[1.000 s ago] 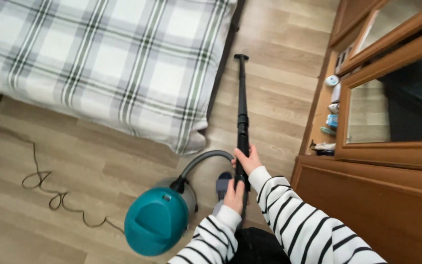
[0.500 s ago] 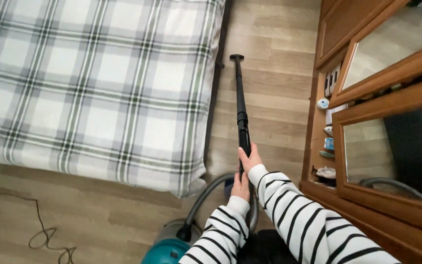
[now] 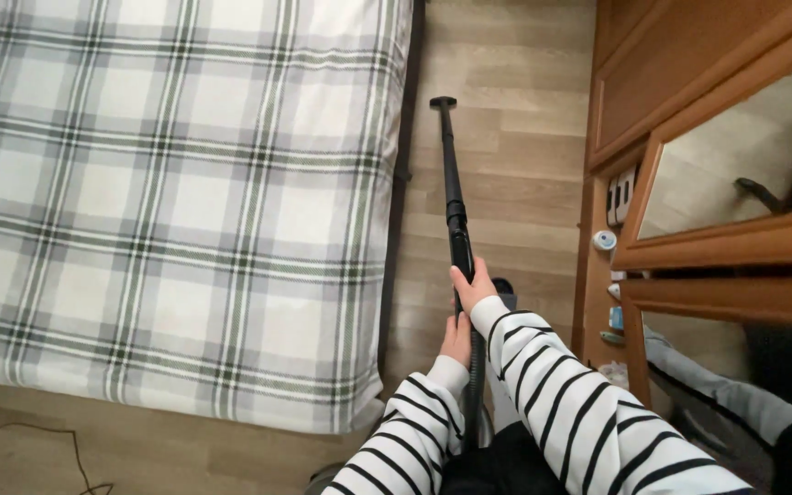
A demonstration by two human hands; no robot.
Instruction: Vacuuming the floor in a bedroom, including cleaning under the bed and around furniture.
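- My right hand (image 3: 475,286) wraps the black vacuum tube (image 3: 451,197); my left hand (image 3: 456,337) grips it just below.
- The nozzle (image 3: 443,102) sits on the wood floor (image 3: 515,137) between bed (image 3: 176,202) and cabinet (image 3: 671,64).
- I judge steady, straight strokes with the nozzle flat work best.

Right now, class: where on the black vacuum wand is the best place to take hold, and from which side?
Grip the black vacuum wand at its near end, from above, hands stacked as the right hand and left hand are; the long thin tube slopes away to the floor.
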